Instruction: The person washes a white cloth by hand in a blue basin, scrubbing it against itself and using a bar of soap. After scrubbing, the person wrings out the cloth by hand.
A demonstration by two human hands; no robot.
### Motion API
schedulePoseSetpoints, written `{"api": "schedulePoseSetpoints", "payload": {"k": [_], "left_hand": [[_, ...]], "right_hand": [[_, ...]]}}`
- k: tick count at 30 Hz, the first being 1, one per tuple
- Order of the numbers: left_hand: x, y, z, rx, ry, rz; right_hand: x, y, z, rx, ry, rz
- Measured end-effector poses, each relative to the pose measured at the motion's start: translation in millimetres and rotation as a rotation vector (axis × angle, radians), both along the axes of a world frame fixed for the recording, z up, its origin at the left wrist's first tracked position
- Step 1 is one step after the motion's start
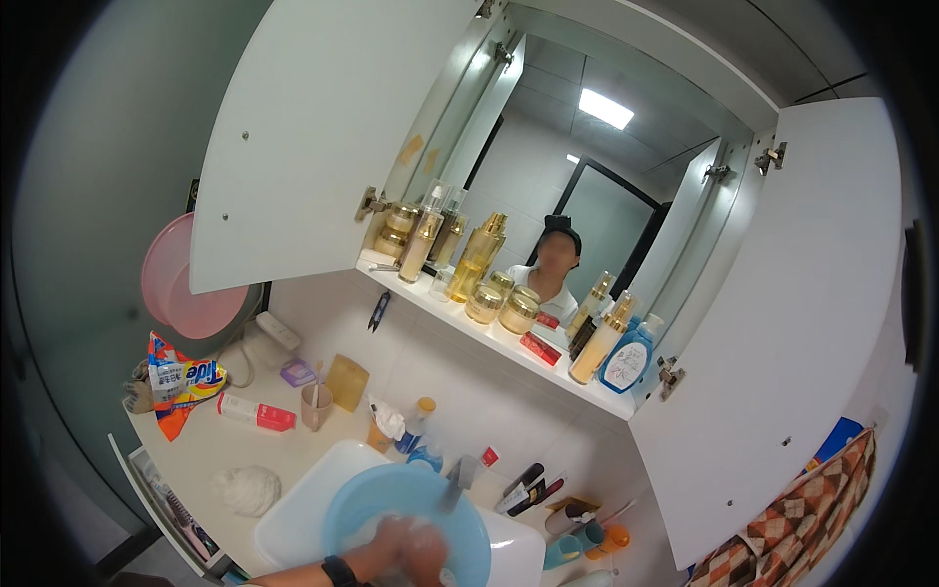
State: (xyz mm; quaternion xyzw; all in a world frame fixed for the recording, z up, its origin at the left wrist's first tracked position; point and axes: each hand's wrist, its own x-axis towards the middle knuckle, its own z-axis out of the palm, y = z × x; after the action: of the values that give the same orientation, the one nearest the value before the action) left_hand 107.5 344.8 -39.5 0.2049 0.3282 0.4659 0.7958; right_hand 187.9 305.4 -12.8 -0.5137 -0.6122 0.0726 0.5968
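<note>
Both hands are together inside a light blue basin (477, 523) that sits in the white sink (284, 533), under the grey faucet (458, 481). My left hand (383, 543), with a black band on its wrist, reaches in from the lower left. Against it, on the right, is my right hand (424, 554). Motion smears the fingers of both, so whether they grip anything is unclear. Whitish, sudsy-looking water lies around them in the basin.
A white mesh ball (248, 490), a red-and-white tube (256, 412), a cup (316, 406) and an orange detergent bag (182, 382) are on the left counter. Bottles and jars (483, 302) line the open mirror cabinet's shelf. An open drawer (168, 504) juts out at left.
</note>
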Motion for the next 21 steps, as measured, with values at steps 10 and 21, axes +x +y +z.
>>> {"api": "schedulePoseSetpoints", "payload": {"k": [10, 21], "left_hand": [[-9, -13, 0, 0.939, 0.468, -0.155], [2, 10, -37, 0.095, 0.241, -0.107]], "right_hand": [[2, 2, -13, -0.292, -0.007, -0.07], [-12, -6, 0, -0.149, -0.051, -0.096]]}}
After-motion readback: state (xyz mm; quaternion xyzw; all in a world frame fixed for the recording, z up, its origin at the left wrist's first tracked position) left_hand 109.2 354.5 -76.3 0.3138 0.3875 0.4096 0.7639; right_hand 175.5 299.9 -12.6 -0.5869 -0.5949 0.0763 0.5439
